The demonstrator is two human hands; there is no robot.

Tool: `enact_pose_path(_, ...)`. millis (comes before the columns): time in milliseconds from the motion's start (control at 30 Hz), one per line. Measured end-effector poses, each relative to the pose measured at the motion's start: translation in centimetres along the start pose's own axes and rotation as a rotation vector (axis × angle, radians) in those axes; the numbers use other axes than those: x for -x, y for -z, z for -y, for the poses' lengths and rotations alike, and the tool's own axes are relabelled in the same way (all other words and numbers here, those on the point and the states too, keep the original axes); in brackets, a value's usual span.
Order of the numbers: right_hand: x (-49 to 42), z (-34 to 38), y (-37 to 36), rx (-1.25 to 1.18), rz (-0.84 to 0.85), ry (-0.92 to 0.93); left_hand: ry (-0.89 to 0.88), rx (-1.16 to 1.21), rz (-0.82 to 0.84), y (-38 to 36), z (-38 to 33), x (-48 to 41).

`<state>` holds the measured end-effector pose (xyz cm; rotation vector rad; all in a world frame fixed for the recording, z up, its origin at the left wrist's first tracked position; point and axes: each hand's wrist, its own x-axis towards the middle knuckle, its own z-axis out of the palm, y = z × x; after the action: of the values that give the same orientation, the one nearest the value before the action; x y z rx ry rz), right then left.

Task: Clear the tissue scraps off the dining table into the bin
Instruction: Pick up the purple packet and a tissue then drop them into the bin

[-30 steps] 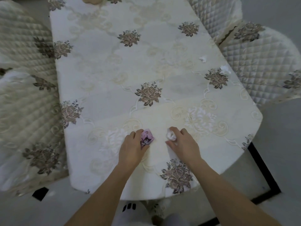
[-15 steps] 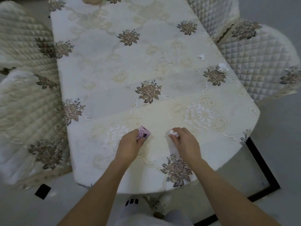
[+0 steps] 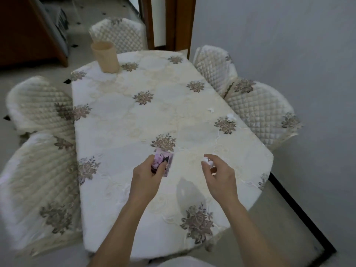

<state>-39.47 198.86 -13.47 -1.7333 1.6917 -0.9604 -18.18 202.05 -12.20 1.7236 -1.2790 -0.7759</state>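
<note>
Although the print on the pink packet (image 3: pixel 162 162) is too blurred to be read, a dark cartoon figure can be made out; the packet is gripped in the left hand (image 3: pixel 147 175). A crumpled white tissue scrap (image 3: pixel 205 161) is pinched by the right hand (image 3: pixel 218 175) above the embroidered tablecloth (image 3: pixel 119 120). Two more scraps (image 3: pixel 211 109) lie near the table's right edge. A beige tapered bin (image 3: pixel 105 56) stands on the far corner, beside quilted chair covers (image 3: pixel 260 110).

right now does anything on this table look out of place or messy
Two white tissue scraps, one and another, lie loose near the table's right edge. The beige bin stands on the tabletop at the far corner, an odd place for one.
</note>
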Motion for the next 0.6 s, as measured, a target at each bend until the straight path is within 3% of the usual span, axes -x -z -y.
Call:
enact_pose_path(300, 0.0, 3.9, 0.2, -0.047, -0.059, 0.087, -0.099, -0.028, -0.064, 2.7, -2.3, 0.8)
enact_pose_path(600, 1.2, 6.7, -3.5, -0.186, 0.166, 0.193, 0.037, -0.061, -0.305, 7.7, -1.1, 5.5)
